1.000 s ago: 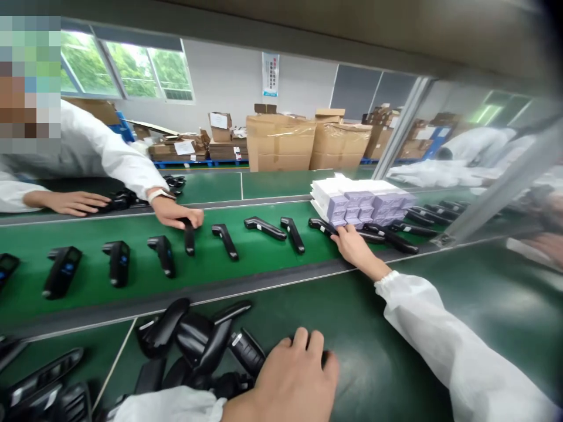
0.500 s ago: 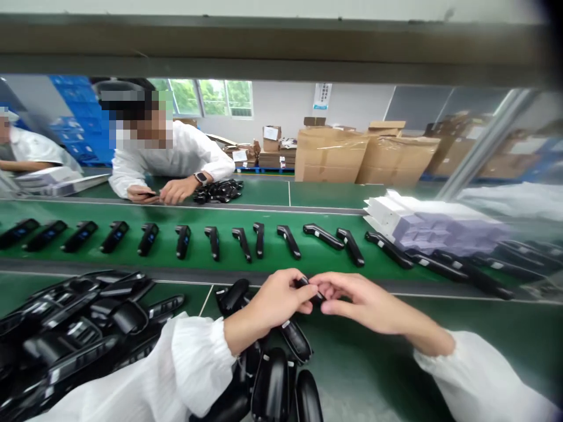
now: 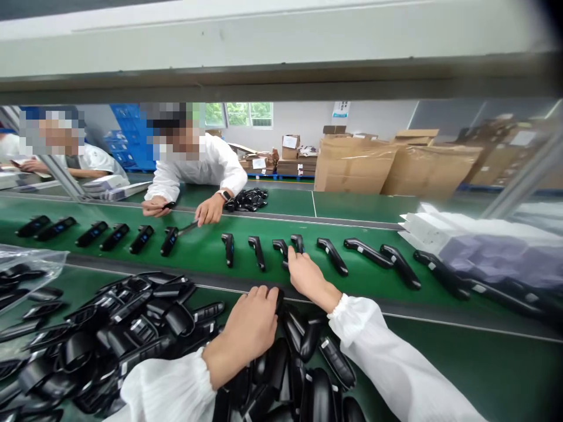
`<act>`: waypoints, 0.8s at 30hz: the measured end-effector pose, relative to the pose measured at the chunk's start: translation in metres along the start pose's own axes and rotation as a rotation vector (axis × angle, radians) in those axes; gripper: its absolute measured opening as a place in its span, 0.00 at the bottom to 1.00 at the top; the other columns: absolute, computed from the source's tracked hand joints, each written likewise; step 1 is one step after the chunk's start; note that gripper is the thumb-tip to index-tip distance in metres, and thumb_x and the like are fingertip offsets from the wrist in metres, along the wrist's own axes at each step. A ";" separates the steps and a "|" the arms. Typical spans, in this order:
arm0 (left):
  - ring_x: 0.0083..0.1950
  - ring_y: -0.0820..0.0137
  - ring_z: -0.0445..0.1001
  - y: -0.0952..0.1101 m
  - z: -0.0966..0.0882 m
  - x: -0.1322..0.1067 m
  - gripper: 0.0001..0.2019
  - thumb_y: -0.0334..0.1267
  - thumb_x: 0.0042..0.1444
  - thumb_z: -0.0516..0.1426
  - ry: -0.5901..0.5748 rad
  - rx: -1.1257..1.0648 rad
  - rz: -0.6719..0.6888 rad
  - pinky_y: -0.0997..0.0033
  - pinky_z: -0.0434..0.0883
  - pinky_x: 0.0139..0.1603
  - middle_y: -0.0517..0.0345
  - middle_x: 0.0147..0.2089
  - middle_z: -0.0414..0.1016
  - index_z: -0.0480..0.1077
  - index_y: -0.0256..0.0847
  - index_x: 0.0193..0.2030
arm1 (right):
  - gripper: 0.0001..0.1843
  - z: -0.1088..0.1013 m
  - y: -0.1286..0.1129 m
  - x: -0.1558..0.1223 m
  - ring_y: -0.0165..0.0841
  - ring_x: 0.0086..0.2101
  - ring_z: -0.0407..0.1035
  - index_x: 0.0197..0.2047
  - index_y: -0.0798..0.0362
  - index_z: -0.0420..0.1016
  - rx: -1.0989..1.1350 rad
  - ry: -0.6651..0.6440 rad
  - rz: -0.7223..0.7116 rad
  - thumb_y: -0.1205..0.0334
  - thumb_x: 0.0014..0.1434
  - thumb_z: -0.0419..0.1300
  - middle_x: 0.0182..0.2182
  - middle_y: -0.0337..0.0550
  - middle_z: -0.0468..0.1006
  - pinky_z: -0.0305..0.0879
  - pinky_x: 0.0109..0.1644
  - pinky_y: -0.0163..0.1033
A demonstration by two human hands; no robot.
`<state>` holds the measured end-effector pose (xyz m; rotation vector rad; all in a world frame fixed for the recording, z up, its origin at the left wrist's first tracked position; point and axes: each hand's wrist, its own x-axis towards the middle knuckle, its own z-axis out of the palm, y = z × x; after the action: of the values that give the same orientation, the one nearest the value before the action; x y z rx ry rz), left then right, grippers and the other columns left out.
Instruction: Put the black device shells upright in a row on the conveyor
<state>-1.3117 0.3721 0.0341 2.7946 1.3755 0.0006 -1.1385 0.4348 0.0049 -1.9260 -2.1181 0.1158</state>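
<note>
My left hand (image 3: 250, 322) is closed over a black plastic piece (image 3: 280, 300) at the top of a heap of glossy black shell parts (image 3: 285, 363); its palm hides most of the piece. Over the green belt (image 3: 211, 275), my right hand (image 3: 310, 278) reaches forward, its fingers closed around the lower end of an angled black handheld device (image 3: 297, 241) with a small screen. A second such device (image 3: 278, 245) lies right beside the index finger. The fingertips partly cover both devices.
A larger pile of black shells (image 3: 145, 316) spreads to my left, near a clear plastic bag (image 3: 30, 269). More handheld devices (image 3: 332, 256) line the belt. White and lilac trays (image 3: 479, 246) stand right. Opposite, a co-worker's hand (image 3: 210, 210) reaches onto the belt.
My hands have parted from the small black piece held between them. The left came down to the heap; the right moved out over the belt to the devices. The view turned left.
</note>
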 end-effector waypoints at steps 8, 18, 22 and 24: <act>0.48 0.53 0.71 -0.023 0.010 0.010 0.12 0.31 0.59 0.53 0.040 -0.069 0.011 0.54 0.69 0.48 0.45 0.45 0.75 0.72 0.36 0.47 | 0.29 0.029 0.001 0.004 0.50 0.46 0.69 0.62 0.72 0.64 -0.344 0.024 0.068 0.81 0.57 0.48 0.44 0.70 0.77 0.71 0.44 0.46; 0.47 0.58 0.73 -0.075 0.008 0.019 0.20 0.26 0.61 0.52 0.182 -0.213 0.204 0.60 0.71 0.48 0.46 0.46 0.75 0.60 0.33 0.61 | 0.29 -0.024 -0.008 0.008 0.45 0.58 0.63 0.68 0.51 0.60 0.195 -0.051 -0.236 0.53 0.67 0.55 0.62 0.54 0.67 0.64 0.58 0.50; 0.43 0.62 0.74 -0.077 0.007 0.021 0.15 0.22 0.60 0.51 0.161 -0.239 0.268 0.65 0.72 0.42 0.51 0.43 0.74 0.63 0.37 0.53 | 0.21 -0.051 -0.031 -0.001 0.36 0.42 0.72 0.61 0.47 0.70 0.432 -0.337 -0.366 0.58 0.65 0.58 0.44 0.44 0.79 0.68 0.48 0.40; 0.43 0.62 0.73 -0.077 0.006 0.022 0.11 0.24 0.61 0.51 0.163 -0.219 0.220 0.64 0.72 0.41 0.51 0.42 0.73 0.65 0.39 0.48 | 0.17 -0.047 -0.030 0.000 0.35 0.38 0.72 0.56 0.47 0.75 0.409 -0.353 -0.280 0.63 0.64 0.59 0.38 0.42 0.79 0.67 0.44 0.38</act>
<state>-1.3592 0.4366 0.0262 2.7904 1.0133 0.3667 -1.1554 0.4256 0.0569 -1.4409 -2.3245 0.8143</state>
